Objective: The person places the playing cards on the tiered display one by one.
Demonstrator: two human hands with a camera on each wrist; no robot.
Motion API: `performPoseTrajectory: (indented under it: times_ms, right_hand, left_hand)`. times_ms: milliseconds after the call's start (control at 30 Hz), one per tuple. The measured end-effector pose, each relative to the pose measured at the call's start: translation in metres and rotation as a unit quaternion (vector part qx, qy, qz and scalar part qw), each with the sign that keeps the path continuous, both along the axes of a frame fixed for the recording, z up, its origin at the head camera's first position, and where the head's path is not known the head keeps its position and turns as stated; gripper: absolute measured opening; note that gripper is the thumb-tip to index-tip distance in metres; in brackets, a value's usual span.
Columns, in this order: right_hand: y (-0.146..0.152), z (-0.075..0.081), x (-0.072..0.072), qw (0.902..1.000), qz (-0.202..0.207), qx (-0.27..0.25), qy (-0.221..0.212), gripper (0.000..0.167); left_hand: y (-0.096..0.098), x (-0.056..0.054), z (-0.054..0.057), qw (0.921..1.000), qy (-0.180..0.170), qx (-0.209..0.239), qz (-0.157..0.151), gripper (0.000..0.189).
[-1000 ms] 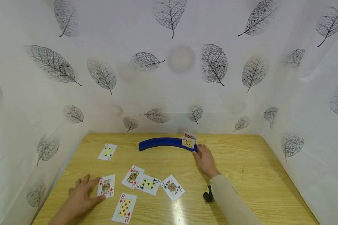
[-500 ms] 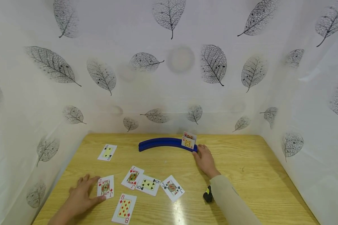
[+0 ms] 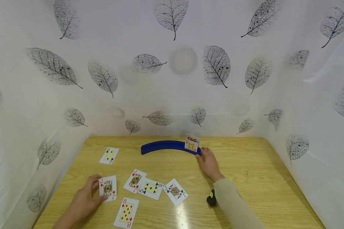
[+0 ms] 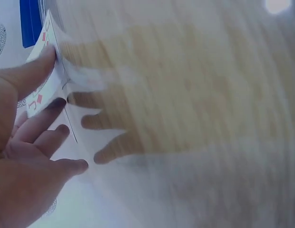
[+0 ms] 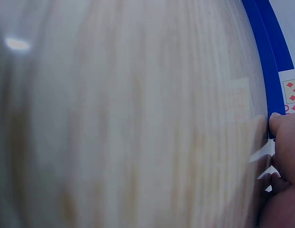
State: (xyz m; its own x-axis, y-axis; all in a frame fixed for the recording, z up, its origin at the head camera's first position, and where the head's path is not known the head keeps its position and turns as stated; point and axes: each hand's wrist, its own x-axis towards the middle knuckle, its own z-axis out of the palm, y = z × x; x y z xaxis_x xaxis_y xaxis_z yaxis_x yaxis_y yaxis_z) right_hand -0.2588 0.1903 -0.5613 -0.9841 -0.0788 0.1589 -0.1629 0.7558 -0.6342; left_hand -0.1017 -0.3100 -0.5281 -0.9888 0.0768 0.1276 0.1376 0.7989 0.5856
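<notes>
In the head view, my left hand [image 3: 83,198] pinches a jack of diamonds playing card [image 3: 107,188] by its left side. The left wrist view shows the thumb on the face of this card and fingers behind it, its edge tipped up from the table. My right hand [image 3: 209,163] holds the right end of a curved blue card holder [image 3: 161,145], with the thumb on its front side. Two red tens stand in the holder's slot near that hand; the front one is a ten of diamonds [image 3: 191,145].
On the wooden table [image 3: 246,190] lie a jack of hearts [image 3: 135,181], five of clubs [image 3: 150,188], jack of spades [image 3: 175,191], eight of diamonds [image 3: 126,213] and two of spades [image 3: 109,155]. A small black object [image 3: 211,198] sits by the right sleeve. Leaf-printed curtains [image 3: 172,92] enclose the table.
My left fingers have drawn in from a spread pose and now pinch the jack of diamonds, whose far edge has lifted slightly. The right hand has stayed at the card holder.
</notes>
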Motion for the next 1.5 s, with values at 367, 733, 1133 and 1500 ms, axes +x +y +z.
performPoseTrajectory:
  times_ms: [367,733,1133,1500]
  right_hand:
    - [0.0,-0.001,0.001,1.0,0.001,-0.001,0.006,0.051]
    - [0.002,-0.003,0.0,0.9999,0.006,-0.009,0.003,0.052]
    - [0.001,-0.001,0.001,1.0,0.003,-0.002,-0.001,0.053]
    - [0.001,-0.001,0.002,1.0,0.0,0.0,-0.003,0.054]
  left_hand:
    - [-0.004,-0.006,0.001,0.9927,-0.032,0.101,0.058,0.051]
    - [0.01,-0.022,0.013,0.9811,0.03,0.186,0.047,0.024]
    - [0.046,-0.051,0.026,0.9674,0.087,0.238,-0.002,0.015]
    - [0.075,-0.078,0.036,0.9597,0.088,0.265,-0.032,0.013]
